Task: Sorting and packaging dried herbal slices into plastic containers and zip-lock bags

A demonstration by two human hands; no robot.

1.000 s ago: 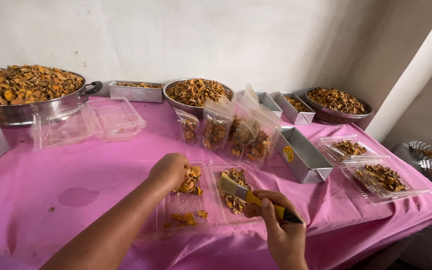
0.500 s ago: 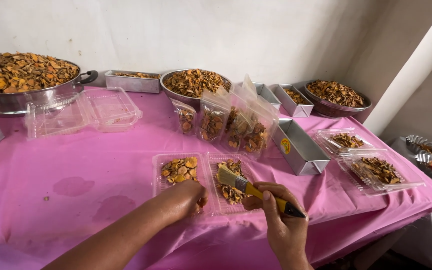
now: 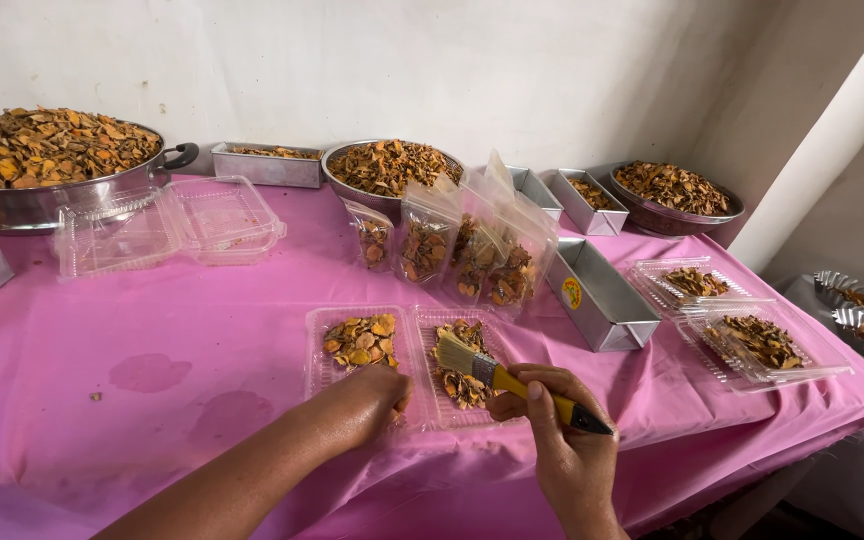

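1. The right hand (image 3: 562, 450) grips a yellow-handled brush (image 3: 512, 382), bristles over the right half of the open clear clamshell tray (image 3: 407, 365)
2. The left hand (image 3: 362, 405), fingers curled, rests on the tray's near left edge
3. Dried orange chips (image 3: 360, 340) fill both halves, near the middle of the pink tablecloth (image 3: 152, 330)

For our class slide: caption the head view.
Right hand holds a paintbrush over a clear tray; left hand steadies it.

Large heaped metal pan (image 3: 42, 195), standing pouches (image 3: 472, 250)
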